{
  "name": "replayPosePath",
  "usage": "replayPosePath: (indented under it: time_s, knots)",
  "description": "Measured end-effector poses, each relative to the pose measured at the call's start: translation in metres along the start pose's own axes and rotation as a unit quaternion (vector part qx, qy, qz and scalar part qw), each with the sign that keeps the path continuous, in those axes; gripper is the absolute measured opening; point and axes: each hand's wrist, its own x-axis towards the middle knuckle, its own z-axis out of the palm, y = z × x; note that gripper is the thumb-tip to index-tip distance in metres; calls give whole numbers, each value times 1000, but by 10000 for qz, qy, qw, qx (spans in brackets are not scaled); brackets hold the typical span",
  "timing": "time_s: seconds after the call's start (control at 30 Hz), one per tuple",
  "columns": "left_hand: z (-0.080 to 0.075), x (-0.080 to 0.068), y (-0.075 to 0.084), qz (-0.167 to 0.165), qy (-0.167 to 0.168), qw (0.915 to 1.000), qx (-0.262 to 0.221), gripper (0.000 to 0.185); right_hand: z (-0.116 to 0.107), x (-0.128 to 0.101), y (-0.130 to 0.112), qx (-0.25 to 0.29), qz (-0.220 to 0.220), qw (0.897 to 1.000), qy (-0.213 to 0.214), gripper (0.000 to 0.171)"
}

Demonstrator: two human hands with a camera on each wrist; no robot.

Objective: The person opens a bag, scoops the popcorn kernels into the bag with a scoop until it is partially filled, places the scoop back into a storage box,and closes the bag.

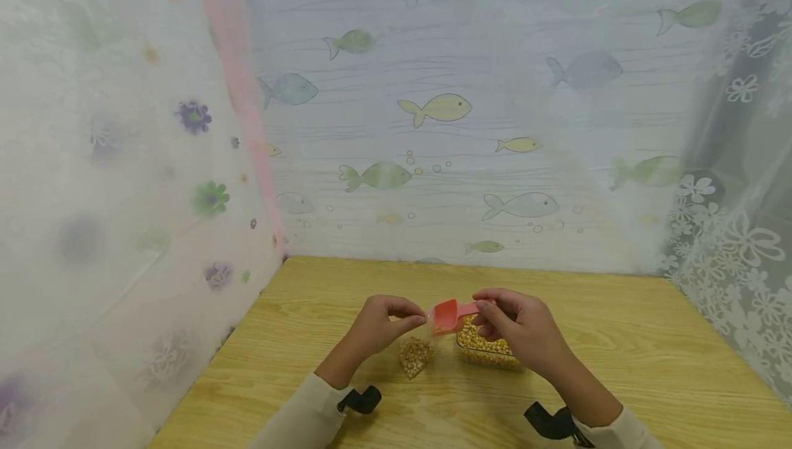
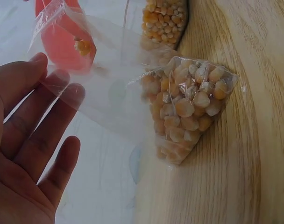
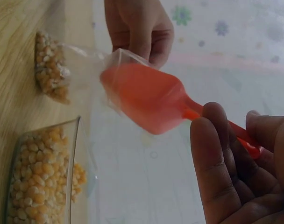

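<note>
**Corn kernels at the mouth of a small plastic bag**

The left hand (image 1: 379, 325) is shown pinching the top edge of a clear plastic bag (image 2: 132, 88), so that its mouth is held open above the wooden table (image 1: 619, 346). The lower corner of the bag is filled with corn kernels (image 2: 188, 102) and rests on the table surface. In the left wrist view the remaining fingers (image 2: 48, 126) are seen extended behind the transparent film.

The right hand (image 1: 520, 325) is closed around the handle of a red plastic scoop (image 3: 146, 100), which is gripped between thumb and fingers. The bowl of the scoop is tilted, and its front edge is placed inside the open mouth of the bag. A few kernels are visible through the film against the scoop's bowl.

A clear rectangular container (image 3: 74, 140), filled with more corn kernels, stands on the table just beside the bag, below the right hand. A black wrist strap (image 1: 361, 399) is worn on each forearm, over light sleeves. The table is enclosed by translucent curtains (image 1: 433, 112) printed with fish and flowers.
</note>
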Motion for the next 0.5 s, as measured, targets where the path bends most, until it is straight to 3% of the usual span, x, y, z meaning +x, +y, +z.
replayPosePath:
  time_s: [0.5]
  knots:
    - [-1, 1, -4, -48, 152, 9986, -509, 22, -6, 1, -1, 50, -51, 9997, 240, 31]
